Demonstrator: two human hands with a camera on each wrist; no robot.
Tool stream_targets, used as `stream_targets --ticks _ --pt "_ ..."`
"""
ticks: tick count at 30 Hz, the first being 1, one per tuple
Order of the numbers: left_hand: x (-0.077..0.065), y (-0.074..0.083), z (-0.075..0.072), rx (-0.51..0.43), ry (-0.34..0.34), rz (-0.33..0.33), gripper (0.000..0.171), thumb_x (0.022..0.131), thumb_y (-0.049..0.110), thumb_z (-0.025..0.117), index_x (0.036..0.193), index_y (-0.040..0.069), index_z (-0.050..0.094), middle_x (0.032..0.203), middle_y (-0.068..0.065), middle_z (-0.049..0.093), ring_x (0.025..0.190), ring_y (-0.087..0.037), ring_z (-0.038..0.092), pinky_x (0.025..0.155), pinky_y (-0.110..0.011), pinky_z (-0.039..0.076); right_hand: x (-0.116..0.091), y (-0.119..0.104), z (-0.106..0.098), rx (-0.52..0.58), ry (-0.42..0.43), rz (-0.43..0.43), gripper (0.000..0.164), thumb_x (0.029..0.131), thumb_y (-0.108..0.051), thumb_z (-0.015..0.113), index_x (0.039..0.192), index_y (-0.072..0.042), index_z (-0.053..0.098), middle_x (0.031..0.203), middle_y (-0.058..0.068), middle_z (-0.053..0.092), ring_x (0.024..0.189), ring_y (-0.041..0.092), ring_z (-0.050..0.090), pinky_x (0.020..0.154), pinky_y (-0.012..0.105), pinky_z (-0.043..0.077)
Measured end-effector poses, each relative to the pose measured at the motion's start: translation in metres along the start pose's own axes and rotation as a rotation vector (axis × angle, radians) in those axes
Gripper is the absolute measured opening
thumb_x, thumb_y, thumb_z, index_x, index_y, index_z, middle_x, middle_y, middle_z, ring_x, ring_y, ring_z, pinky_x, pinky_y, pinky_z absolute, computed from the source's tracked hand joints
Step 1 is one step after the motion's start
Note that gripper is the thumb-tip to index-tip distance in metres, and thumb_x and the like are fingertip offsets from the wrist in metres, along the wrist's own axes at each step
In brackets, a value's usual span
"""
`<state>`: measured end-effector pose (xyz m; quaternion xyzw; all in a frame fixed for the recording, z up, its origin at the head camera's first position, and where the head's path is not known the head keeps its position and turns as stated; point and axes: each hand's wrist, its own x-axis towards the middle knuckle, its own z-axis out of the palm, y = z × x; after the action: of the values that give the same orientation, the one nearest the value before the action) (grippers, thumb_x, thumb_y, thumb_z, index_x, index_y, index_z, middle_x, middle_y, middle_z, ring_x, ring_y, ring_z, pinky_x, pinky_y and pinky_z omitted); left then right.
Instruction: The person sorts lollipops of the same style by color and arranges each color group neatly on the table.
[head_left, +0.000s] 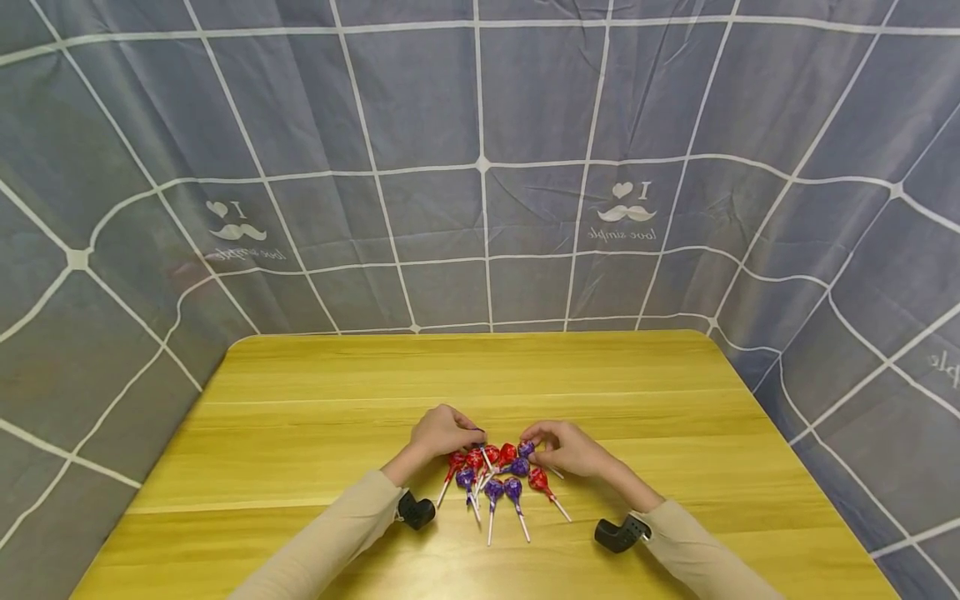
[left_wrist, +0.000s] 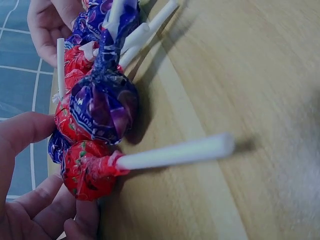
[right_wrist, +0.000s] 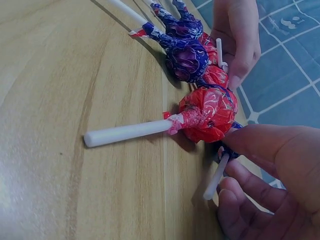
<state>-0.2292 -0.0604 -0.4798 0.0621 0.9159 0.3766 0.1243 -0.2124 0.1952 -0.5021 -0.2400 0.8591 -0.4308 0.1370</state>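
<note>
Wrapped lollipops in red and purple lie bunched on the table, their white sticks pointing mostly toward me. At the far left of the bunch my left hand (head_left: 441, 432) pinches a purple lollipop (left_wrist: 58, 146), largely hidden behind a red lollipop (left_wrist: 86, 172) in the left wrist view. My right hand (head_left: 572, 450) is at the right side of the bunch. Between its thumb and fingers it holds another purple lollipop (right_wrist: 231, 148), stick angled down. A red lollipop (right_wrist: 209, 113) lies just in front of that one.
Nearer to me, purple lollipops (head_left: 493, 489) lie with sticks toward the table's front. The wooden table (head_left: 315, 375) reaches back to a grey curtain (head_left: 420, 208) with white grid lines, which also hangs along both sides. Each wrist carries a black camera (head_left: 416, 510).
</note>
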Motion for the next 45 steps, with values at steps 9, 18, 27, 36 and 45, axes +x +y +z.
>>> stream_targets --ticks 9,18,27,36,45 --pt "-0.001 -0.001 0.0 -0.028 0.024 0.001 0.025 0.077 0.035 0.077 0.089 0.012 0.077 0.066 0.002 0.072 0.052 -0.007 0.062 0.046 -0.022 0.039 0.002 -0.006 0.0 -0.035 0.011 0.026 0.027 0.085 -0.011 0.069 0.111 -0.005 0.065 0.095 0.006 0.064 0.066 0.005 0.051 0.058 0.018 0.043" --pt "-0.001 -0.002 0.003 -0.025 0.069 0.011 0.027 0.078 0.035 0.076 0.092 0.012 0.077 0.075 -0.001 0.074 0.051 -0.008 0.058 0.044 -0.021 0.035 0.002 -0.011 0.001 -0.072 0.019 0.053 0.027 0.085 -0.009 0.068 0.111 -0.005 0.063 0.094 0.005 0.063 0.062 0.005 0.05 0.057 0.02 0.043" --pt "0.001 -0.002 0.004 -0.044 0.118 0.018 0.026 0.076 0.033 0.075 0.092 0.012 0.077 0.085 -0.003 0.075 0.058 -0.009 0.057 0.05 -0.023 0.04 0.004 -0.013 0.002 -0.139 0.003 0.035 0.034 0.088 -0.009 0.064 0.122 -0.01 0.065 0.105 0.007 0.067 0.05 0.003 0.047 0.052 0.021 0.044" --pt "0.001 0.0 -0.001 -0.223 0.102 0.01 0.029 0.081 0.028 0.073 0.101 0.008 0.074 0.08 -0.008 0.075 0.047 -0.012 0.059 0.046 -0.022 0.039 0.007 -0.009 0.0 -0.162 0.014 0.005 0.03 0.083 -0.007 0.066 0.113 -0.004 0.066 0.094 0.004 0.067 0.06 0.003 0.05 0.056 0.02 0.044" --pt "-0.002 0.005 -0.012 -0.313 0.145 0.005 0.031 0.081 0.025 0.073 0.104 0.005 0.072 0.079 -0.015 0.073 0.055 -0.025 0.063 0.047 -0.023 0.04 0.014 -0.013 -0.007 -0.151 0.009 0.033 0.026 0.083 -0.006 0.068 0.11 -0.005 0.068 0.087 0.001 0.066 0.057 0.003 0.047 0.051 0.018 0.039"
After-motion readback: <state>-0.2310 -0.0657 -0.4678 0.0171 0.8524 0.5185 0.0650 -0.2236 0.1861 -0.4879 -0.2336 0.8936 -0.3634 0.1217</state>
